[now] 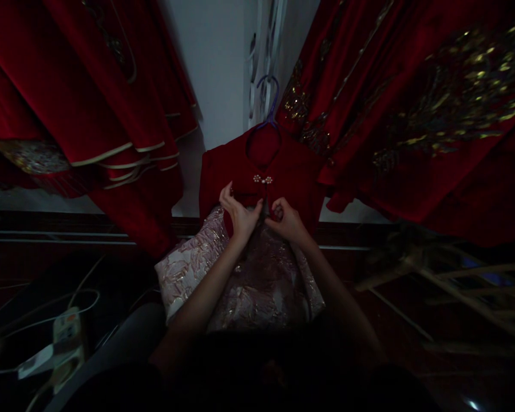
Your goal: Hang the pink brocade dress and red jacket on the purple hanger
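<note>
A red jacket point(223, 166) hangs on a purple hanger point(271, 103) in front of me. At its neck sits a pearl-beaded clasp point(262, 179), joining the two front edges. Just below that clasp, my left hand point(240, 218) is at the jacket's front, thumb pointing inward and fingers raised apart from it. Close beside it on the right is my right hand point(285, 220), fingers curled toward the thumb at the front opening. What lies between those fingers is too dark and small to make out. Pale pink brocade cloth with a metallic sheen point(197, 257) spreads under my forearms.
Red garments with light trim point(98, 103) hang at left, and sequined red garments point(446, 103) at right. A power strip point(67, 343) with cables lies at lower left. A wooden rack-like frame point(455, 280) stands at right. Behind is a pale wall point(218, 57).
</note>
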{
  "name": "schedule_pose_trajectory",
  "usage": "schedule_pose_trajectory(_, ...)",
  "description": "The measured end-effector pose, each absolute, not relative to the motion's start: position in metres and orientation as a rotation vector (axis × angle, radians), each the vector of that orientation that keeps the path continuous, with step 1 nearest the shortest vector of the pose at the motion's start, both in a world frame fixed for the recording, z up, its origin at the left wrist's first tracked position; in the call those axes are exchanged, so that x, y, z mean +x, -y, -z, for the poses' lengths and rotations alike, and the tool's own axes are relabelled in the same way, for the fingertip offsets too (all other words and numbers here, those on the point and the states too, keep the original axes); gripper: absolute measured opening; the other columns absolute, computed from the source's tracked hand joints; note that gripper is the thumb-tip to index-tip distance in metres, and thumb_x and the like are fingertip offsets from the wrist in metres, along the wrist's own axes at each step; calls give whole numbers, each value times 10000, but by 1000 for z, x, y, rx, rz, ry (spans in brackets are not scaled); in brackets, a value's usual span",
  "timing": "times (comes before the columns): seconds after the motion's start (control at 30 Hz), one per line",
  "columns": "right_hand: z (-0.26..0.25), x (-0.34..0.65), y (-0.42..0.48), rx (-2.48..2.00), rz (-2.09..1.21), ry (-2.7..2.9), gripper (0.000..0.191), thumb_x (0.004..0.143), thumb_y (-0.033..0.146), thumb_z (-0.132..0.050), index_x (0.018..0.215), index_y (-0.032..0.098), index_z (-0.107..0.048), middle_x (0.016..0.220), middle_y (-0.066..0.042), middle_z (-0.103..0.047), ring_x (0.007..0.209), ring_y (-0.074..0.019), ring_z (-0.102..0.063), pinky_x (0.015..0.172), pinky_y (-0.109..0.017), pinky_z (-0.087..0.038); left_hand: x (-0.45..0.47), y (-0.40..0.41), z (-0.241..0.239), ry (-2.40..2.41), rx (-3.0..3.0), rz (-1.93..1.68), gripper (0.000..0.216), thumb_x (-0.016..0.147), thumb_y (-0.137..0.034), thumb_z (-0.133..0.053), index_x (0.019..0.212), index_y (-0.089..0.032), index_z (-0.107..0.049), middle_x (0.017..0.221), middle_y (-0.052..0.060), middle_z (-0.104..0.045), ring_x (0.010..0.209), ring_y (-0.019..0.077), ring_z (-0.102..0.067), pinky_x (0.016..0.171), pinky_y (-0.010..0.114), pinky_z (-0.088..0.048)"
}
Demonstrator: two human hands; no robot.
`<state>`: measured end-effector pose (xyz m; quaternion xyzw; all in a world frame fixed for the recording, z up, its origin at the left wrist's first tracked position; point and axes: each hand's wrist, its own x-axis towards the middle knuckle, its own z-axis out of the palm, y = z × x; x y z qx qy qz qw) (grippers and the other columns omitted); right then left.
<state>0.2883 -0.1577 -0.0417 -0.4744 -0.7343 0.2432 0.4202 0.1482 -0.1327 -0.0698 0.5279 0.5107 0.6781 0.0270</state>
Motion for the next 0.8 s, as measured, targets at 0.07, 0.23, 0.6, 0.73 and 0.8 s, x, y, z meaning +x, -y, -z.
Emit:
schedule_pose_trajectory(0.07,37,289,160,-1168,-671,1822,285,644,239,-629,827,216,-411,638,75,-460,549,-88,-435,529,-209,-341,152,121,67,-1572,1768,-2028,969,594,-348,-789,1378,-152,-254,1409,193,-287,1353,322,-277,1139,489,-239)
schedule_pose_trajectory(0.23,25,284,172,-1023,-945,1714,299,671,235,-629,828,222,-375,732,65,-479,557,-64,-451,494,-180,-365,159,108,89,-1561,1861,-1828,766,659,-181,-660,1344,-153,-316,1387,181,-329,1339,309,-309,1126,480,-255)
schedule_pose_trajectory(0.6,25,272,179,-931,-1104,1708,334,717,317,-683,850,229,-389,758,55,-452,516,-47,-436,406,-166,-380,129,126,95,-1289,1757,-1824,133,837,-187,-493,937,-210,-577,919,33,-605,903,166,-577,866,294,-452)
schedule_pose_trajectory(0.73,26,272,179,-920,-1096,1708,334,726,320,-691,844,230,-391,761,54,-459,527,-53,-458,404,-169,-393,127,130,86,-1451,1553,-2088,185,905,-305,-461,969,-196,-596,1028,74,-561,996,175,-551,892,301,-445)
schedule_pose_trajectory(0.8,27,273,179,-922,-1108,1704,336,730,327,-691,844,233,-389,764,54,-465,515,-54,-459,387,-173,-393,125,126,87,-1590,1456,-2159,330,829,-304,-595,1131,-186,-539,1191,115,-489,1088,198,-517,915,320,-448)
